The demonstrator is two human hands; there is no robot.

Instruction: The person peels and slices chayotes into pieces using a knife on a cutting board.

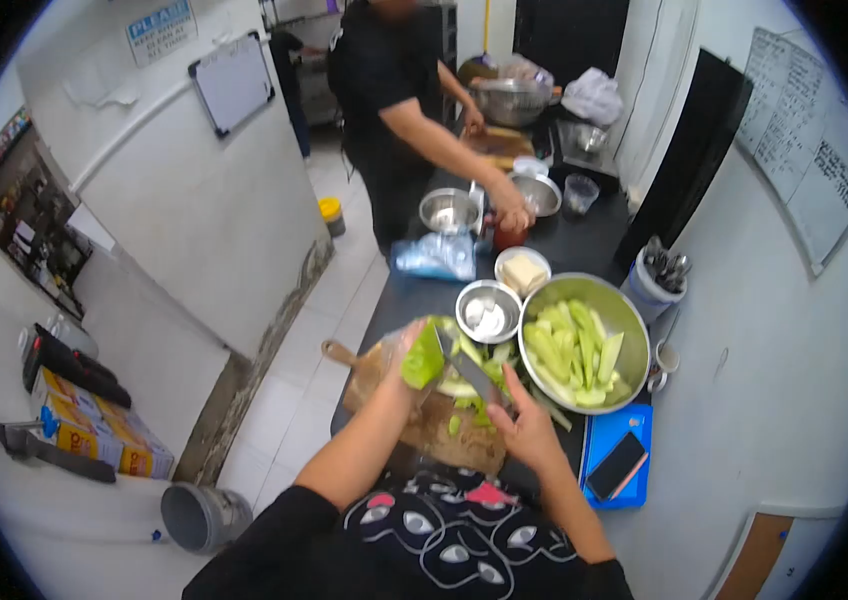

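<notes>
My left hand (408, 372) is closed around a bright green vegetable (424, 352), whose exact kind I cannot make out. In my right hand (530, 428) is a kitchen knife (474, 378), its blade pointing up and left toward the vegetable. Both hands are above a wooden cutting board (449, 440) strewn with green trimmings (474, 408). To the right of the knife stands a large metal bowl (636, 330) holding several long, pale green vegetable pieces (572, 350).
Small metal bowls (465, 310), a bowl with a pale yellow block (524, 272) and a blue-white bag (436, 258) stand beyond the board. A phone (616, 466) lies on a blue tray (641, 425) at right. Across the counter, another person (384, 120) reaches toward a red container (510, 236).
</notes>
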